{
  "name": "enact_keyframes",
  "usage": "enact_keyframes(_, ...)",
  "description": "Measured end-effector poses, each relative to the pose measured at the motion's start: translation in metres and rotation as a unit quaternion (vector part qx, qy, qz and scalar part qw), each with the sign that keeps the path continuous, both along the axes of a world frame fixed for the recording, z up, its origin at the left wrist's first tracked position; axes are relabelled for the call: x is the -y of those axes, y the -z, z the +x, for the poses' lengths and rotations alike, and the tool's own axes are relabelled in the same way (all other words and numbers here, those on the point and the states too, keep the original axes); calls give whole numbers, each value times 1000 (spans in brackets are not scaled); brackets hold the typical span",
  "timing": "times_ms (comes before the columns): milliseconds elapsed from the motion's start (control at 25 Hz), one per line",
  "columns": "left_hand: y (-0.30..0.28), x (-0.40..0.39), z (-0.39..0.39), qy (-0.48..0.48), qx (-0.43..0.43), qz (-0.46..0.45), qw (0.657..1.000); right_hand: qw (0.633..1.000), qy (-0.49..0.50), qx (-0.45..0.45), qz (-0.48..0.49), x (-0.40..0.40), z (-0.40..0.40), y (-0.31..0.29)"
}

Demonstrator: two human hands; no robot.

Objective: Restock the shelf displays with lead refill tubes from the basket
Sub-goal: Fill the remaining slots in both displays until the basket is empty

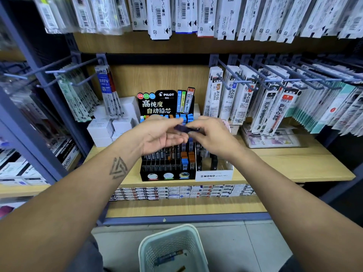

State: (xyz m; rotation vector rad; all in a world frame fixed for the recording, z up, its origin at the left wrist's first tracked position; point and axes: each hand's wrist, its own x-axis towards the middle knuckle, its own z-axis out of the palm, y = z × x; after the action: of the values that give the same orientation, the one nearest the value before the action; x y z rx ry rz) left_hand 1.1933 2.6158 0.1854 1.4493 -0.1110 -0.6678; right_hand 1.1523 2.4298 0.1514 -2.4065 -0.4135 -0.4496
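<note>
**Lead tube held between both hands over the Pilot display**

Lead refill tubes (169, 257) lie in the pale basket (172, 250) at 6 o'clock, nearest the camera. Above it both forearms reach toward the shelf (294, 163). At centre, the left hand (159, 134), palm up with fingers loosely bent, and the right hand (214, 134) together pinch a dark, motion-blurred tube (185, 128). Just behind stands the black Pilot display (167, 154), with the white Mono box (215, 173) touching it at 3 o'clock. Hanging refill packs (255, 99) fill 1 o'clock.

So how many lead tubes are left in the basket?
2 visible: a blue lead tube lying mid-floor of the basket, and an orange-brown one at the frame's bottom edge. More may be hidden below the frame.
</note>
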Motion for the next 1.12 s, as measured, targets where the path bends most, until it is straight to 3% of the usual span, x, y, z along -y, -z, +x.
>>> enact_keyframes(80, 0, -6, -1, -7, 28, 5, 1000, 1000, 28, 3, -9, -9, 2, -3)
enact_keyframes(160, 3, -11, 0, -30, 74, 22, 997, 982, 54, -77, 165, -15, 4, -10)
enact_keyframes(240, 6, -15, 2, -58, 131, 46, 989, 924, 50, -151, 349, -21, 4, -16)
enact_keyframes(320, 9, -18, 3, -68, 180, 58, 980, 908, 57, -145, 390, -25, 8, -16)
enact_keyframes(440, 16, -23, 9, -62, 252, 151, 954, 928, 89, -101, 347, -28, 12, -15)
enact_keyframes(520, 20, -31, 14, -31, 313, 245, 917, 940, 101, -86, 315, -25, 14, -17)
enact_keyframes(800, 40, -37, 3, 211, 434, 412, 773, 970, 74, -156, 170, -18, 10, -13)
enact_keyframes(960, 53, -29, 3, 200, 476, 460, 722, 978, 83, -139, 134, -17, 9, -8)
enact_keyframes(1120, 63, -25, 5, 180, 508, 477, 694, 981, 80, -130, 124, -18, 10, -4)
